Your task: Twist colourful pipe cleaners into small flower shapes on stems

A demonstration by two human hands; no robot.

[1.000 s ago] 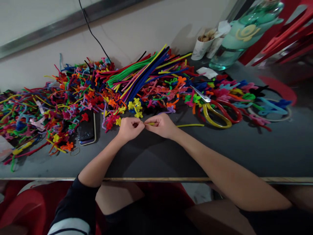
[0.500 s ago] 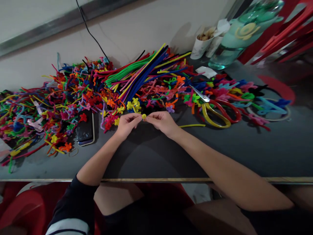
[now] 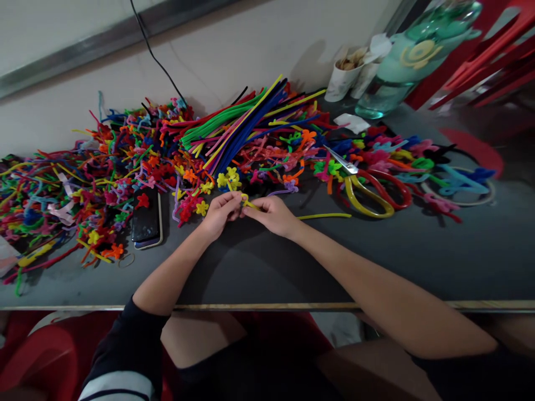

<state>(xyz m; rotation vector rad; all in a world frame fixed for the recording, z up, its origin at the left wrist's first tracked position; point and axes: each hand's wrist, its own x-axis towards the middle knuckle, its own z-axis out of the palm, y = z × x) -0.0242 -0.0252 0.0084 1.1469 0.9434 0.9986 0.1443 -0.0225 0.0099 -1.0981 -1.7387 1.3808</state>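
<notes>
Between my two hands is a yellow pipe cleaner (image 3: pixel 246 198), bent, with one end sticking up at the left. My left hand (image 3: pixel 223 213) pinches it with thumb and fingers. From the other side, my right hand (image 3: pixel 271 215) grips it too, and part of it runs under those fingers. Just behind the hands lie yellow pipe-cleaner flowers (image 3: pixel 229 178). Another straight yellow pipe cleaner (image 3: pixel 326 215) rests on the table beside my right wrist.
Scissors (image 3: pixel 368 195) with yellow and red handles lie at right. A bundle of straight pipe cleaners (image 3: pixel 242 125) tops the colourful pile (image 3: pixel 112 150). At left sits a phone (image 3: pixel 146 223). Paper cups (image 3: pixel 343 81) and a bottle (image 3: pixel 388 92) stand at the back right.
The yellow pipe cleaner showed as a small round coil between my fingertips; now a longer bent piece shows. My right hand has shifted slightly down and its fingers have moved.
</notes>
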